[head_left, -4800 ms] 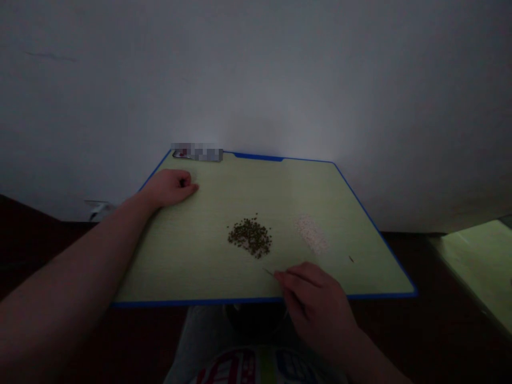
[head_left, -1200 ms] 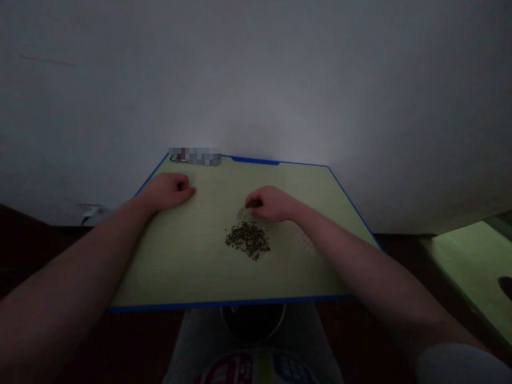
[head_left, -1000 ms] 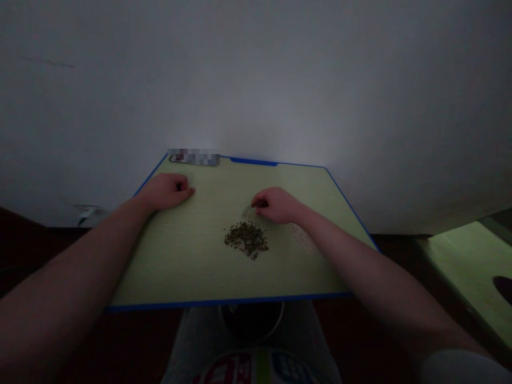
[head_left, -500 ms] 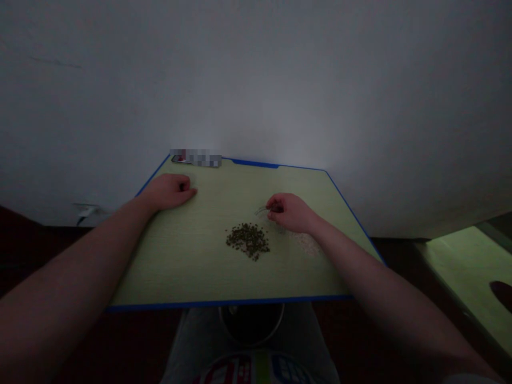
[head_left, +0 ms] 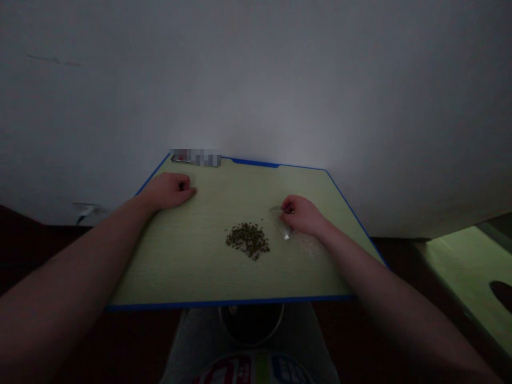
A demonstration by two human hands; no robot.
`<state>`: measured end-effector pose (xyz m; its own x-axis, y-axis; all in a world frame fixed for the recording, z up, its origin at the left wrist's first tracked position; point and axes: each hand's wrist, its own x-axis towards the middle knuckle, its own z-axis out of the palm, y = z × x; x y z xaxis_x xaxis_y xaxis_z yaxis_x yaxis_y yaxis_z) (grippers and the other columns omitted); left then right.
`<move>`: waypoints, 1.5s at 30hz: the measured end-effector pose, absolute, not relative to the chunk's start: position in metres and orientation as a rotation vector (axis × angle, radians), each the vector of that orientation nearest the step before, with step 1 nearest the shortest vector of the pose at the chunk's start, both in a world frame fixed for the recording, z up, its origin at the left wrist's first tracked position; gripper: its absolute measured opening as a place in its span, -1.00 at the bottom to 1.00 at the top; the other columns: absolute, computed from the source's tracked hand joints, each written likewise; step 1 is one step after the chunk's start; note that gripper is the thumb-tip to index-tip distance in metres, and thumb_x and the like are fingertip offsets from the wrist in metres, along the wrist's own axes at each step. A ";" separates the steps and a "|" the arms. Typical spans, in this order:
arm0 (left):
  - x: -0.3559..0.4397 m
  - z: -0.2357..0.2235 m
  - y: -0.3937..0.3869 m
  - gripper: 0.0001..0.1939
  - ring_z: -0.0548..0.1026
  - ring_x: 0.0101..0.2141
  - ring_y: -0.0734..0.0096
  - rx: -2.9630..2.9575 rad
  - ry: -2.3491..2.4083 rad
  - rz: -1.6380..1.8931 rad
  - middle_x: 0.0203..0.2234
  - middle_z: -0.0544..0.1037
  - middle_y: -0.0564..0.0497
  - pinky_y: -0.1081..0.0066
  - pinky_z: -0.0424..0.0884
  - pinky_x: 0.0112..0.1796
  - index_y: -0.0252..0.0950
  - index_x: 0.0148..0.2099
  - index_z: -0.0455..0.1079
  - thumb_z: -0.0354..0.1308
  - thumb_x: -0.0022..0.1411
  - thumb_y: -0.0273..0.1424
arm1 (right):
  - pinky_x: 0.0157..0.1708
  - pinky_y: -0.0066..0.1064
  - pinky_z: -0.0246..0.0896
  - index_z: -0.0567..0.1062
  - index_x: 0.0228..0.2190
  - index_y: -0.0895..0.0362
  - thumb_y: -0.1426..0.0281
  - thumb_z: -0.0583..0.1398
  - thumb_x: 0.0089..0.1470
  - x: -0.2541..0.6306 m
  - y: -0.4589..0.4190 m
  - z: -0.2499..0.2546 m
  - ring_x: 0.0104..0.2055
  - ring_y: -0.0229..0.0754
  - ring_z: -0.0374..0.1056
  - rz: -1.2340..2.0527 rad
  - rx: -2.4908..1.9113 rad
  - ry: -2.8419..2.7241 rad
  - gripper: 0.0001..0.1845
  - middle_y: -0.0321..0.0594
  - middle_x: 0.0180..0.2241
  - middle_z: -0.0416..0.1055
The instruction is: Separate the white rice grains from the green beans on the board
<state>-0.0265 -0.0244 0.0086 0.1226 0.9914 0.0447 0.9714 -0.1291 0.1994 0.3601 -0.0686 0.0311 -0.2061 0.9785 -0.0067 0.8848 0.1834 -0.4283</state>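
Note:
A small clear glass (head_left: 281, 223) is pinched near its rim by my right hand (head_left: 303, 214), its base pointing down toward the tabletop. Left of the glass lies a loose pile of small dark green-brown beans or seeds (head_left: 248, 240). Pale small grains (head_left: 308, 244) are scattered just below my right wrist, partly covered by the forearm. My left hand (head_left: 170, 191) rests on the table's left side with its fingers curled in, and I see nothing held there.
The pale folding table (head_left: 192, 256) has a blue edge and stands against a white wall (head_left: 256, 80). A phone (head_left: 196, 159), partly pixelated, lies at its far left corner. Below the front edge, a round dark container (head_left: 252, 325) sits between my legs.
My right hand has shifted right and turned the clear glass more upright, so its base now shows. A lone seed now lies above the pile. My left hand has stayed still.

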 end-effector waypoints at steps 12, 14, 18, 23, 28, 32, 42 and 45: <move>-0.026 0.009 -0.024 -0.61 0.33 -0.45 0.26 2.258 1.980 0.270 -0.58 0.37 -0.02 0.31 0.15 -0.36 -0.19 -0.45 0.28 -0.02 0.10 0.02 | -0.35 -0.37 0.23 0.56 -0.32 0.19 0.57 0.27 0.00 0.379 -0.053 0.047 -0.40 -0.18 0.42 0.485 -1.791 -2.259 -0.85 -0.21 -0.44 0.54; -0.026 0.009 -0.024 -0.61 0.33 -0.46 0.27 2.257 1.985 0.266 -0.58 0.36 -0.02 0.31 0.15 -0.37 -0.19 -0.44 0.28 -0.03 0.11 0.02 | -0.34 -0.39 0.25 0.57 -0.26 0.19 0.54 0.27 0.07 0.369 -0.046 0.051 -0.42 -0.20 0.43 0.518 -1.739 -2.301 -0.85 -0.22 -0.44 0.55; -0.026 0.008 -0.024 -0.60 0.33 -0.47 0.28 2.254 1.985 0.259 -0.57 0.37 -0.02 0.31 0.16 -0.37 -0.20 -0.44 0.27 -0.03 0.11 0.03 | -0.32 -0.43 0.27 0.59 -0.17 0.19 0.55 0.29 0.09 0.336 -0.030 0.055 -0.41 -0.24 0.45 0.579 -1.624 -2.405 -0.78 -0.25 -0.41 0.57; -0.026 0.009 -0.025 -0.61 0.34 -0.47 0.29 2.256 1.994 0.253 -0.58 0.37 -0.01 0.32 0.17 -0.38 -0.20 -0.45 0.26 -0.04 0.11 0.02 | -0.25 -0.42 0.28 0.61 -0.18 0.17 0.57 0.32 0.06 0.309 -0.020 0.050 -0.30 -0.19 0.48 0.569 -1.539 -2.523 -0.75 -0.19 -0.31 0.62; -0.026 0.008 -0.023 -0.61 0.34 -0.48 0.29 2.256 1.997 0.267 -0.58 0.38 -0.01 0.32 0.17 -0.38 -0.19 -0.45 0.26 -0.02 0.11 0.02 | -0.21 -0.42 0.27 0.64 -0.18 0.14 0.59 0.31 0.05 0.308 -0.030 0.048 -0.24 -0.17 0.49 0.578 -1.455 -2.629 -0.73 -0.18 -0.25 0.63; -0.027 0.007 -0.023 -0.60 0.32 -0.49 0.30 2.266 1.987 0.271 -0.59 0.36 -0.01 0.32 0.16 -0.38 -0.20 -0.45 0.26 -0.02 0.11 0.03 | -0.24 -0.43 0.26 0.65 -0.19 0.13 0.58 0.32 0.04 0.313 -0.045 0.051 -0.26 -0.19 0.48 0.607 -1.429 -2.667 -0.74 -0.19 -0.27 0.63; -0.026 0.008 -0.024 -0.61 0.34 -0.47 0.29 2.265 1.988 0.257 -0.58 0.38 -0.02 0.31 0.17 -0.37 -0.21 -0.44 0.31 -0.03 0.12 0.01 | -0.29 -0.39 0.25 0.66 -0.17 0.16 0.53 0.31 0.05 0.334 -0.089 0.045 -0.32 -0.15 0.48 0.619 -1.587 -2.534 -0.74 -0.18 -0.35 0.62; -0.027 0.007 -0.023 -0.60 0.33 -0.47 0.29 2.268 1.997 0.253 -0.57 0.38 -0.02 0.31 0.17 -0.37 -0.21 -0.44 0.31 -0.02 0.12 0.01 | -0.30 -0.38 0.25 0.65 -0.11 0.18 0.52 0.30 0.08 0.339 -0.104 0.043 -0.34 -0.15 0.48 0.635 -1.642 -2.468 -0.70 -0.19 -0.39 0.61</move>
